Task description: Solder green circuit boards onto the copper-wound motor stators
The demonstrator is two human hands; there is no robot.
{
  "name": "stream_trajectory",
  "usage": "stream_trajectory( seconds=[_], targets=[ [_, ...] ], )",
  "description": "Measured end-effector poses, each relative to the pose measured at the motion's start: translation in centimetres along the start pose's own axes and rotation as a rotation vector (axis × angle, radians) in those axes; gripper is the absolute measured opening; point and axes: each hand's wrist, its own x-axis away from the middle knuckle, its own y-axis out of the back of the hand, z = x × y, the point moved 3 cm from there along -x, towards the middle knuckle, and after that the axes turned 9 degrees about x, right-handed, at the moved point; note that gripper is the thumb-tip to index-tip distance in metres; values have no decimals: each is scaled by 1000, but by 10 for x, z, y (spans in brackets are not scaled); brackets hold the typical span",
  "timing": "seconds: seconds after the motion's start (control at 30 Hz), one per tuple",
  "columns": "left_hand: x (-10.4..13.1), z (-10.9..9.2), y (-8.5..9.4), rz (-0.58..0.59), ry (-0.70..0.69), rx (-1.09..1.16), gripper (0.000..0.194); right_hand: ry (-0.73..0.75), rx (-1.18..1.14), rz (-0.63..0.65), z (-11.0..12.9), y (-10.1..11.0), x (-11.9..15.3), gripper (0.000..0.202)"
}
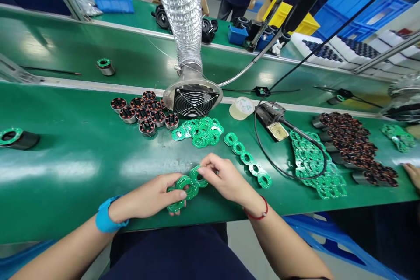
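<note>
We have the green ring boards (187,187) just in from the middle of the worktop's (82,153) near edge, flat, glossy rings in a joined, layered run; three ring outlines show, though we cannot count the layers. Our left hand (160,194) grips the lower end between thumb and fingers, and our right hand (223,177) pinches the upper ring.

Just beyond our right hand, a slanting row of five green rings (246,158) lies flat. Farther back, we see a loose heap of green boards (205,133), too overlapped to count, beside the round black fan (194,103) under a crinkled foil duct (185,17). Left of it stand metal-walled cylinders (143,114) with copper-coloured windings, nine clear and one partly hidden.

One dark cylinder (28,140) topped by a green ring lies at the worktop's left edge. Toward the right end, we see one board pile (315,164) and many wound cylinders (351,140), crowded beyond counting.
</note>
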Motion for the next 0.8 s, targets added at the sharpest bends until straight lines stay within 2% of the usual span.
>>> stream_trajectory(
  seconds=[0.1,0.2,0.27,0.37,0.43,0.5,0.57,0.63,0.7,0.8],
  targets=[
    [-1,3,-7,-4,8,23,29,12,-23,55,2,0,4,21],
    [0,2,-13,45,-91,60,28,19,-287,83,3,-10,4,38],
    [3,2,-14,102,-149,138,31,-38,-478,83,-2,-20,1,47],
    [8,-1,-11,162,-199,238,34,-139,-595,37,-13,-35,-8,54],
    [7,-1,-7,116,-195,229,31,-167,-580,-10,-18,-39,-12,55],
    [4,1,-2,-6,-146,182,27,-159,-543,-19,-18,-39,-13,53],
    [-1,6,1,-118,-101,159,30,-101,-399,-3,-13,-34,-11,47],
    [-3,11,0,-159,-86,150,33,-42,-180,14,-5,-25,-9,36],
    [-2,16,-3,-159,-82,110,32,-21,-37,79,2,-19,-9,24],
    [-3,27,-3,-209,-77,27,31,-30,1,197,7,-13,-11,19]
  ],
)
